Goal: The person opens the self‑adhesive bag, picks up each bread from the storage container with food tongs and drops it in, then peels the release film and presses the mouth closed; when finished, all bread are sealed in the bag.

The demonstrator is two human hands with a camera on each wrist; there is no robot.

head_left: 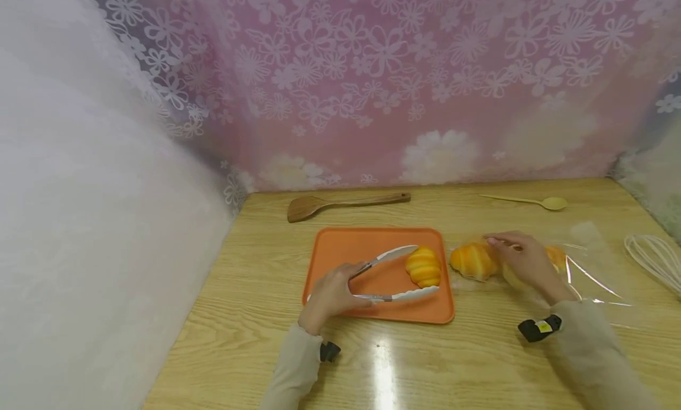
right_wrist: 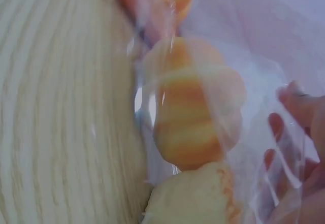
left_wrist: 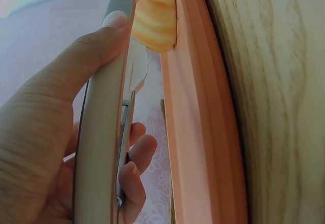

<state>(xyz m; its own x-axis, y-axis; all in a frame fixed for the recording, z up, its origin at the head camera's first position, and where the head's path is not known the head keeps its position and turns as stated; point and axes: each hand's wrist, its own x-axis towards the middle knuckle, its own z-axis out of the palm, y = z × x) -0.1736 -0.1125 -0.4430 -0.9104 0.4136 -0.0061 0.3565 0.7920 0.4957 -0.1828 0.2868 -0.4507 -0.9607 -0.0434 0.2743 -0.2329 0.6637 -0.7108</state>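
Observation:
In the head view my left hand (head_left: 336,292) holds a pair of tongs (head_left: 391,297) with pale scalloped tips, fingers and thumb on opposite arms. The tongs are spread, one tip on either side of a croissant-like bread roll (head_left: 424,267) on an orange tray (head_left: 340,243). My right hand (head_left: 524,261) pinches a clear plastic bag (head_left: 593,274) lying right of the tray. Inside the bag are a striped golden roll (head_left: 473,260) and a paler bread (right_wrist: 188,196), seen in the right wrist view. The film partly covers my right fingers (right_wrist: 292,102), blurring their exact hold.
A wooden spatula (head_left: 308,208) lies behind the tray, and a wooden spoon (head_left: 553,204) is at the back right. At the right edge rests a pale whisk (head_left: 657,259). Flowered cloth (head_left: 383,103) rises along the wooden table's (head_left: 239,268) back edge.

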